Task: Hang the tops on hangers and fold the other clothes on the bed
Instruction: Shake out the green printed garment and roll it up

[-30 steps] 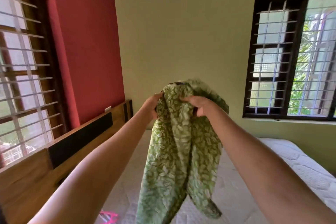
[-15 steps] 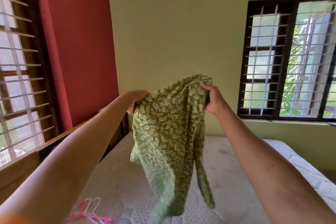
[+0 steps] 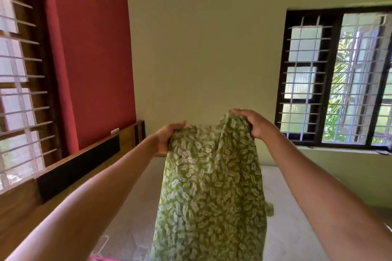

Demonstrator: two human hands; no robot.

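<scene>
A person stands at the side of a bed, both arms stretched forward, holding up a green garment [image 3: 210, 186] printed with pale leaf shapes. The left hand [image 3: 167, 137] grips the cloth's top edge on one side, fingers curled over it. The right hand [image 3: 252, 123] grips the top edge on the other side, a little higher, fingers bent down over a bunched fold. The two hands are apart, with the top edge slack between them.

The garment hangs straight down from both grips, its long axis vertical, well above the white mattress [image 3: 297, 229]. Its lower end runs out of sight at the bottom of the view, so whether it touches the mattress cannot be told. A loose end trails out on its right side, near the mattress.

Whether this is a top or some other piece is not clear from its shape here. Pink and white hangers [image 3: 101, 254] lie on the mattress near its close edge, below and left of the cloth, closest to the left arm. The wooden headboard [image 3: 74, 167] runs along the left side.
</scene>
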